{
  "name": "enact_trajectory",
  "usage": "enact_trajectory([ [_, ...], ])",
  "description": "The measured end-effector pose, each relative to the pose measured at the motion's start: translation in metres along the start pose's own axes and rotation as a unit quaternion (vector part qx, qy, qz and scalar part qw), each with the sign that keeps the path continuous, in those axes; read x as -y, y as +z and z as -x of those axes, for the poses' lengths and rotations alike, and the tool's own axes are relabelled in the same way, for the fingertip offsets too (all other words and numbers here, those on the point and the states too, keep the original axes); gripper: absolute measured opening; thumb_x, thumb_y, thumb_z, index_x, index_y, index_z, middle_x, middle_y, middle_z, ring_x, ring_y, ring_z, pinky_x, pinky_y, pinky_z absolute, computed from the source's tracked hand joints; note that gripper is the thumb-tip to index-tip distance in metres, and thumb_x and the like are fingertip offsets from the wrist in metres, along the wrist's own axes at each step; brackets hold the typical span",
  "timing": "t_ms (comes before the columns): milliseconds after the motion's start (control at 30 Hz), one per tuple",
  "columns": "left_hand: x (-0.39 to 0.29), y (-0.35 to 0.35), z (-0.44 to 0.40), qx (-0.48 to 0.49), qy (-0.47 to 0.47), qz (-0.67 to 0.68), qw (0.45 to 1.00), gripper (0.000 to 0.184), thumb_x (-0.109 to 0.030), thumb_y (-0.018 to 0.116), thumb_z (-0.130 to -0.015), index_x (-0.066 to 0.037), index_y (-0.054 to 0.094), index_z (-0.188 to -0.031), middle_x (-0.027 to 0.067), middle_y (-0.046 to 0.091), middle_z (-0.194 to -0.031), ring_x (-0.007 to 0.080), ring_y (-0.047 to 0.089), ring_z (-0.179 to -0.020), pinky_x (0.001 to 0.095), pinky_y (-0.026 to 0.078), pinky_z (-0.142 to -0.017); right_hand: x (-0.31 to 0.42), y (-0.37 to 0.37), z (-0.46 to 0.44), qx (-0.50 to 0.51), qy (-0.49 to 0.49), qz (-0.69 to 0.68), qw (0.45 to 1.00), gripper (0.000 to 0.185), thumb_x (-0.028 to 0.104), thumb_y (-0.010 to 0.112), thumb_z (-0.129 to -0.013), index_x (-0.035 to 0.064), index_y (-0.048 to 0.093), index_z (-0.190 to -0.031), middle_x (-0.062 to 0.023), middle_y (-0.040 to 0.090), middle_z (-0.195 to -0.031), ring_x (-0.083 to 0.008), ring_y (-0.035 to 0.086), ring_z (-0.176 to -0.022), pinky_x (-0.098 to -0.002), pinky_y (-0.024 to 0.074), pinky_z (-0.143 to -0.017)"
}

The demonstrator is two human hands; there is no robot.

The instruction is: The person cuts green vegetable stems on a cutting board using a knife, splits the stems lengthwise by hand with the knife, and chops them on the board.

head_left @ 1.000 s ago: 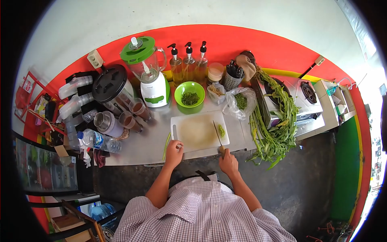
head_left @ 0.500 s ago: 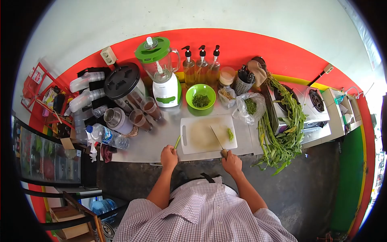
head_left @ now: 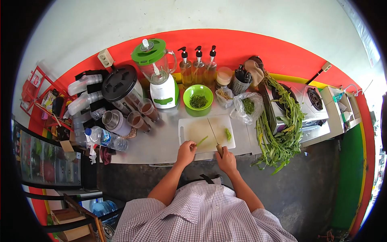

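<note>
My left hand [head_left: 186, 153] pinches a short green vegetable stem [head_left: 202, 140] over the lower left part of the white cutting board [head_left: 187, 131]. My right hand [head_left: 227, 161] is wrapped round the wooden handle of a knife [head_left: 213, 131], whose blade points away from me across the board. Right of the blade lies a small pile of chopped green pieces [head_left: 228, 134]. Behind the board stands a green bowl [head_left: 198, 110] with chopped greens in it. To the right, a clear plastic bag [head_left: 243, 116] also holds chopped greens.
A bundle of leafy stems [head_left: 282, 137] hangs over the counter edge beside the gas stove [head_left: 310, 109]. A blender [head_left: 164, 90] and several pump bottles [head_left: 198, 72] line the wall. Two brown drinks in cups [head_left: 139, 122] and a water bottle [head_left: 107, 138] stand left.
My left hand has moved right with the stem, from the board's left edge to over the board. The right hand has shifted slightly left with the knife.
</note>
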State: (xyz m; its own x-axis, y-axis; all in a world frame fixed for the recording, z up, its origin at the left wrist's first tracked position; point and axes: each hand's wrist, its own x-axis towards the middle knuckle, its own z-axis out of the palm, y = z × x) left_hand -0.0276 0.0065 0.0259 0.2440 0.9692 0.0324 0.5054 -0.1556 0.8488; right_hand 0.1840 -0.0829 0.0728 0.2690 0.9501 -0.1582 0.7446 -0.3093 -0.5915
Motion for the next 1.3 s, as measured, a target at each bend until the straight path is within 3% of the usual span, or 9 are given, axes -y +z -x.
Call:
enact_trajectory([
  [133,0.004,0.018,-0.01,-0.015,0.023,-0.054,0.998,0.015,-0.007,0.075,-0.081,-0.003,0.07,-0.095,0.0101,0.068,-0.091,0.0271,0.067,-0.084,0.04,0.054,-0.076,-0.002,0.014,0.013,0.004,-0.048,-0.018,0.999,0.041,0.035,0.061,-0.096,0.0037,0.048,-0.12,-0.0301,0.068,-0.084,-0.0512,0.065,-0.077,-0.0604,0.0514,-0.069],
  [300,-0.005,0.01,-0.015,0.005,-0.064,-0.052,0.997,0.016,-0.011,0.081,-0.076,-0.006,0.07,-0.087,0.0079,0.068,-0.087,0.0261,0.067,-0.082,0.0388,0.053,-0.072,-0.006,0.028,0.017,0.069,-0.068,0.035,0.995,0.041,0.041,0.056,-0.099,0.0043,0.047,-0.116,-0.0287,0.068,-0.078,-0.0505,0.066,-0.072,-0.0603,0.0528,-0.065],
  [533,-0.004,0.008,-0.011,0.008,-0.073,-0.057,0.996,0.019,-0.014,0.082,-0.074,-0.006,0.069,-0.085,0.0073,0.067,-0.086,0.0253,0.066,-0.079,0.0384,0.052,-0.07,0.003,0.035,0.017,0.117,-0.06,0.064,0.989,0.043,0.043,0.053,-0.1,0.0036,0.045,-0.116,-0.0294,0.068,-0.079,-0.0509,0.066,-0.073,-0.0609,0.0525,-0.066],
  [633,-0.003,0.008,-0.001,-0.01,-0.07,-0.052,0.996,0.018,-0.014,0.081,-0.076,-0.008,0.072,-0.09,0.0073,0.067,-0.091,0.0259,0.066,-0.086,0.0383,0.052,-0.075,0.004,0.04,0.017,0.134,-0.061,0.059,0.987,0.043,0.043,0.052,-0.1,0.0036,0.045,-0.117,-0.0303,0.068,-0.08,-0.0517,0.066,-0.075,-0.0613,0.052,-0.068],
  [700,0.002,0.001,0.013,-0.103,0.072,-0.107,0.986,0.022,-0.01,0.078,-0.079,-0.008,0.075,-0.101,0.0086,0.065,-0.094,0.0279,0.063,-0.093,0.0377,0.051,-0.082,0.003,0.042,0.019,0.136,-0.07,0.056,0.987,0.043,0.043,0.052,-0.1,0.0035,0.045,-0.117,-0.0306,0.068,-0.08,-0.0519,0.066,-0.074,-0.0614,0.0521,-0.067],
  [833,0.016,-0.011,0.026,-0.073,0.076,-0.042,0.994,0.027,-0.006,0.075,-0.082,-0.007,0.076,-0.109,0.0098,0.063,-0.095,0.03,0.06,-0.097,0.0378,0.051,-0.087,0.007,0.038,0.022,0.132,-0.064,0.068,0.987,0.045,0.043,0.053,-0.1,0.0027,0.046,-0.119,-0.0305,0.067,-0.079,-0.0515,0.066,-0.073,-0.0612,0.0528,-0.066],
  [933,0.019,-0.013,0.017,-0.07,0.076,-0.027,0.994,0.026,-0.003,0.073,-0.082,-0.007,0.076,-0.108,0.0096,0.062,-0.092,0.0283,0.061,-0.091,0.0376,0.052,-0.083,0.008,0.036,0.022,0.133,-0.06,0.074,0.986,0.046,0.043,0.053,-0.099,0.0022,0.046,-0.121,-0.0302,0.067,-0.078,-0.051,0.066,-0.072,-0.0609,0.0531,-0.066],
  [1000,0.019,-0.014,0.013,-0.027,0.001,0.02,0.999,0.023,-0.002,0.074,-0.083,-0.007,0.077,-0.105,0.0086,0.063,-0.091,0.0256,0.061,-0.087,0.0367,0.052,-0.079,0.009,0.035,0.021,0.129,-0.061,0.078,0.987,0.047,0.043,0.054,-0.099,0.002,0.046,-0.122,-0.0301,0.067,-0.078,-0.0508,0.066,-0.071,-0.0607,0.0531,-0.066],
  [1300,0.022,-0.012,0.013,-0.044,0.017,0.023,0.999,0.023,-0.004,0.075,-0.081,-0.008,0.077,-0.104,0.0072,0.063,-0.088,0.0239,0.06,-0.083,0.0356,0.051,-0.077,0.015,0.032,0.026,0.114,-0.057,0.097,0.987,0.042,0.042,0.053,-0.099,0.0024,0.049,-0.113,-0.0286,0.068,-0.076,-0.0492,0.068,-0.07,-0.0595,0.0545,-0.065],
])
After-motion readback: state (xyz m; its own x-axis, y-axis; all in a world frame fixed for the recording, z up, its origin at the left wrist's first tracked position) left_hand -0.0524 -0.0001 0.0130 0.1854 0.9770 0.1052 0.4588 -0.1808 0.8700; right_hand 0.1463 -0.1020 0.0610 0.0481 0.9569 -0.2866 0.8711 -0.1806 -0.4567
